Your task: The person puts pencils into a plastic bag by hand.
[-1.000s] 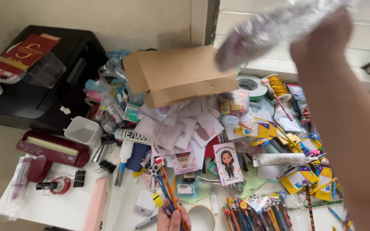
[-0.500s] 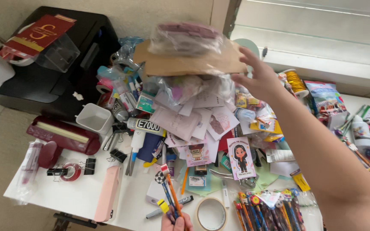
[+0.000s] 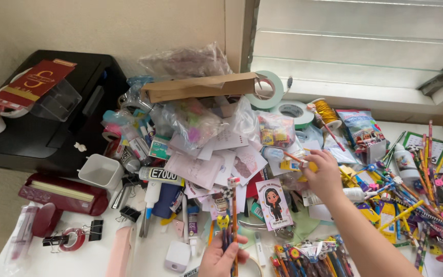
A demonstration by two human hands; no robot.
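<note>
The left hand (image 3: 225,259) is closed around a bundle of topper pencils (image 3: 227,215), long axis toward 12 o'clock. The right hand (image 3: 323,174) pinches a small yellow-orange item (image 3: 297,163) at its 10 o'clock, up at 2 o'clock from the bundle, on the cluttered white table (image 3: 78,261).

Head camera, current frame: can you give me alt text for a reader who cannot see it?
Seen from above, a left hand grips a bunch of decorated pencils upright while the right hand reaches into a heap of craft supplies, fingertips at a small yellow item. A cardboard box, tape rolls and a black printer surround them.
</note>
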